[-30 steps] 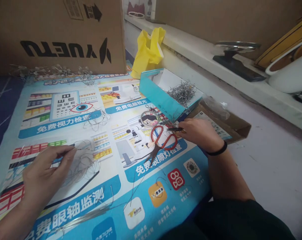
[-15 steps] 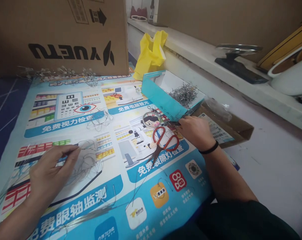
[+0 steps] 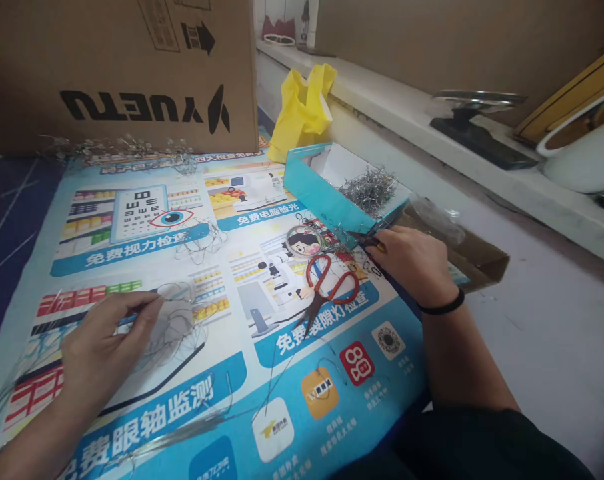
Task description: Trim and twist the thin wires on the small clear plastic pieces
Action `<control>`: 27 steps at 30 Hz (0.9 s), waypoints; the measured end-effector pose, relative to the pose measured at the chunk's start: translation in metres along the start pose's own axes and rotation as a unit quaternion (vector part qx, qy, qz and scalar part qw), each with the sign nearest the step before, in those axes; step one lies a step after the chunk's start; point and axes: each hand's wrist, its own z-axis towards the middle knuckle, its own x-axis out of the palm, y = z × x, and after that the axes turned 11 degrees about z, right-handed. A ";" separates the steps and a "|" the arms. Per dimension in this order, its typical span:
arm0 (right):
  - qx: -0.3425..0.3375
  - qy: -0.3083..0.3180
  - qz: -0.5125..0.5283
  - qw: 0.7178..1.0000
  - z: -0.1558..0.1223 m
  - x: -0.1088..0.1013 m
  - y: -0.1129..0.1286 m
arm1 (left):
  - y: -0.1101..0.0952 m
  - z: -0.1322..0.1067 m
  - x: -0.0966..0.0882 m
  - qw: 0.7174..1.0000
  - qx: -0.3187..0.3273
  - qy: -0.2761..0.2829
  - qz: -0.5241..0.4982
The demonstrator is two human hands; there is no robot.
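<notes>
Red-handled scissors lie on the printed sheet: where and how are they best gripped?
Probably by the red loops, from above and the side of the right hand, once its dark tool is down: the scissors lie flat, loops toward that hand, pointed blades aimed near-left.

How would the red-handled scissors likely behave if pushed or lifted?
Lying flat, the scissors would probably slide rather than roll. The blades look metallic, so likely stiff. Their looped handles stand apart, so lifting one may swing the other.
</notes>
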 end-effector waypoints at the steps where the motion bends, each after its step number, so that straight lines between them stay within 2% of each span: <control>1: 0.004 -0.002 0.000 1.000 0.000 -0.001 -0.001 | 0.001 0.000 0.000 1.000 -0.002 0.003 0.001; 6: 0.010 -0.020 0.010 1.000 -0.001 -0.005 -0.001 | 0.001 -0.002 0.000 1.000 -0.007 0.013 -0.004; 11: 0.003 -0.065 0.066 0.996 0.000 -0.004 0.000 | -0.003 0.000 -0.002 1.000 -0.013 0.014 -0.002; 15: -0.004 -0.072 0.079 0.994 0.001 -0.002 0.000 | -0.004 0.000 -0.004 0.999 -0.023 0.024 0.008; 27: -0.018 -0.167 0.128 0.977 0.006 0.011 -0.001 | -0.006 0.000 -0.006 0.999 -0.032 0.032 -0.009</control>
